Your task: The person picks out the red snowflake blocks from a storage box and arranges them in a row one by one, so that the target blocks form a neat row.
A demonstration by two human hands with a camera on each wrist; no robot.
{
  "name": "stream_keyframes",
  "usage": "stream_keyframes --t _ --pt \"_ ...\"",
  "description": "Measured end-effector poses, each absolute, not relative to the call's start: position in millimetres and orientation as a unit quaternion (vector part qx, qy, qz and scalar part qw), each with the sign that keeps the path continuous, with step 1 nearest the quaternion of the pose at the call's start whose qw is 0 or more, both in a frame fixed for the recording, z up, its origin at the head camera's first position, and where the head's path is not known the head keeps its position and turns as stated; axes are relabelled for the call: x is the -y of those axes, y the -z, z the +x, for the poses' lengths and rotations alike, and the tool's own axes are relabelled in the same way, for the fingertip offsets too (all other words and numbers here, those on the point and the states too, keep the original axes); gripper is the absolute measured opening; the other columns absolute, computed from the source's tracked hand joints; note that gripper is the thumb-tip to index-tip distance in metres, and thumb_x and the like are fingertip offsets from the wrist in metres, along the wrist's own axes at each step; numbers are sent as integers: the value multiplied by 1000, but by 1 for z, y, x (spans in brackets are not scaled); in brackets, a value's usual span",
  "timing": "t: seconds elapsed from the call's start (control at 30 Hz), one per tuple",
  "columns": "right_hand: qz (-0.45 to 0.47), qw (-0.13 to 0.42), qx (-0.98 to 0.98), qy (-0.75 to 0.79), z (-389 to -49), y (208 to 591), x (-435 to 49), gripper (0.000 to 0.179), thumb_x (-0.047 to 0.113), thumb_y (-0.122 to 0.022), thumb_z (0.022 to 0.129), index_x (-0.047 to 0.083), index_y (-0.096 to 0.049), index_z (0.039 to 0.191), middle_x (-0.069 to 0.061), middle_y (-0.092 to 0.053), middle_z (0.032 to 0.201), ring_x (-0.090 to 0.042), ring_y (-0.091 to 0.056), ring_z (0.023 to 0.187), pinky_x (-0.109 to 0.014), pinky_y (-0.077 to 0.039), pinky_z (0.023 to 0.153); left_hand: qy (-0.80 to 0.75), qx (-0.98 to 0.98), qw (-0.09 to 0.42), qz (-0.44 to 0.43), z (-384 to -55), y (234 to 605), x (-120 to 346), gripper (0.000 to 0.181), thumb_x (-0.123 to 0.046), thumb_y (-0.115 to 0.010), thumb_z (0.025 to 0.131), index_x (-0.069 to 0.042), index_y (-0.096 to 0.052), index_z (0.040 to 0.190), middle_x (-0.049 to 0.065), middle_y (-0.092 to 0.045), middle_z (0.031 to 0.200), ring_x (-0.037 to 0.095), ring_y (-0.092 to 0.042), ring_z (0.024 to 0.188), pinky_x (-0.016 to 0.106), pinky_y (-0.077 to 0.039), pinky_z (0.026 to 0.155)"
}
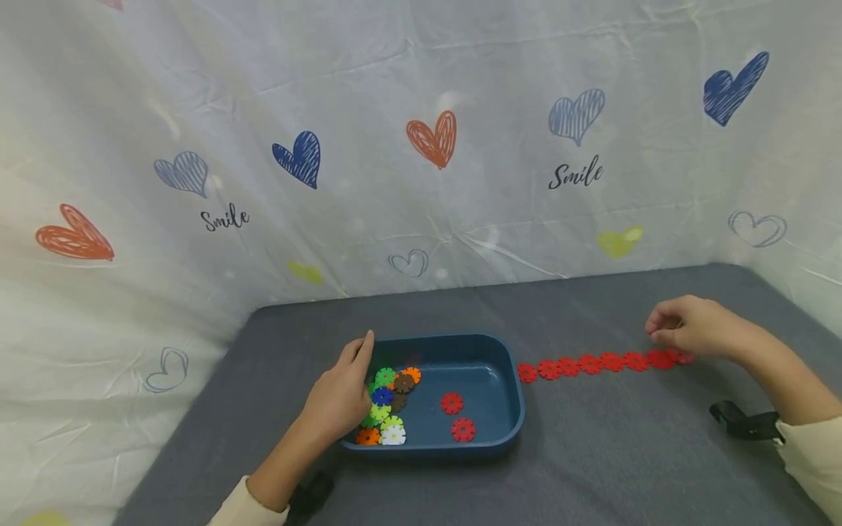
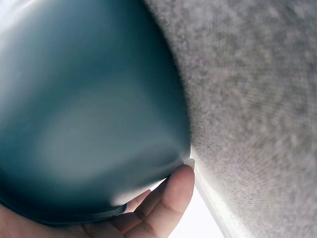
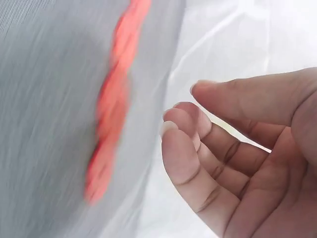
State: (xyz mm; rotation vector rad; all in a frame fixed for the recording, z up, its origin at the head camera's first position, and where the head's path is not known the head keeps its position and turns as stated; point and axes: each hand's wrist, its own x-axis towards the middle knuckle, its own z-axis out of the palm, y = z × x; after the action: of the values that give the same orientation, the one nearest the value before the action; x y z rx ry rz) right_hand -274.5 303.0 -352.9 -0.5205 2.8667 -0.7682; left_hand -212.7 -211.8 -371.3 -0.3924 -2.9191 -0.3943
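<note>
My left hand [image 1: 337, 398] grips the left end of a blue plastic tray [image 1: 490, 398], its fingers curled against the outer wall in the left wrist view. Inside the tray, mixed-colour snowflake discs [image 1: 382, 396] are heaped at the left, beside that hand. Two red snowflake discs lie apart nearer the middle, one [image 1: 452, 402] behind the other [image 1: 463, 429]. A row of red snowflake discs [image 1: 612, 361] runs rightward from the tray over the table. Above its right end, my right hand [image 1: 707, 329] hovers with loosely curled fingers [image 3: 181, 153] and nothing between them.
The grey tabletop [image 1: 592, 453] extends around the tray and the red row. Behind it hangs a white curtain [image 1: 487, 219] printed with hearts and words. A black strap [image 1: 743, 421] shows by the right sleeve [image 1: 816, 456].
</note>
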Motion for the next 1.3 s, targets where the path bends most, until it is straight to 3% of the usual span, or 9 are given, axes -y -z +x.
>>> stream_keyframes --t 0.37,0.6,0.7,0.8,0.87,0.97,1.13,1.3 --pt "-374 21 -885 277 -253 320 -183 10 4 -70 91 14 -73 95 7 -68 92 -8 -61 79 -32 -54 71 131 978 87 -138 -213 372 212 72 9 -49 90 -1 -28 158 21 -41 149 10 -27 42 26 -25 43" --pt "-487 76 -822 285 -247 325 -104 13 4 -71 91 12 -73 102 3 -68 99 -7 -62 83 -29 -54 77 131 979 82 -132 -213 373 213 73 9 -50 90 -2 -27 158 21 -40 150 10 -26 42 26 -25 43" --pt "-489 107 -835 229 -241 339 -74 30 17 -77 89 9 -70 118 1 -64 109 -5 -59 88 -28 -52 80 133 980 76 -127 -213 374 212 73 9 -50 90 -2 -26 158 20 -40 151 11 -26 41 25 -25 43" --pt "-478 124 -852 173 -238 354 -55 52 30 -83 83 11 -65 128 3 -56 111 -6 -54 83 -25 -48 75 135 980 74 -128 -213 374 212 73 9 -49 90 -2 -26 159 20 -39 151 11 -26 41 26 -25 43" --pt "-467 131 -860 159 -239 361 -47 55 32 -87 79 12 -64 125 5 -50 105 -6 -49 77 -24 -46 70 136 980 73 -129 -212 374 211 73 9 -49 90 -3 -26 159 20 -39 151 11 -26 41 25 -25 43" --pt "-451 138 -864 177 -244 366 -43 44 28 -89 76 15 -65 111 6 -49 97 -7 -47 75 -24 -45 68 139 979 72 -131 -212 373 210 73 9 -49 90 -3 -26 159 21 -39 151 10 -26 41 25 -26 43" --pt "-447 150 -857 208 -250 366 -42 28 20 -87 78 16 -64 93 6 -55 82 -7 -49 72 -26 -44 66 139 979 73 -131 -212 370 210 74 10 -50 90 -2 -26 159 21 -39 151 11 -27 42 26 -26 43" --pt "-446 150 -858 207 -248 367 -41 26 18 -86 79 18 -61 86 8 -55 80 -7 -48 70 -27 -44 66 135 980 70 -128 -213 371 212 74 9 -50 89 -3 -26 159 21 -39 151 11 -26 42 26 -25 43"
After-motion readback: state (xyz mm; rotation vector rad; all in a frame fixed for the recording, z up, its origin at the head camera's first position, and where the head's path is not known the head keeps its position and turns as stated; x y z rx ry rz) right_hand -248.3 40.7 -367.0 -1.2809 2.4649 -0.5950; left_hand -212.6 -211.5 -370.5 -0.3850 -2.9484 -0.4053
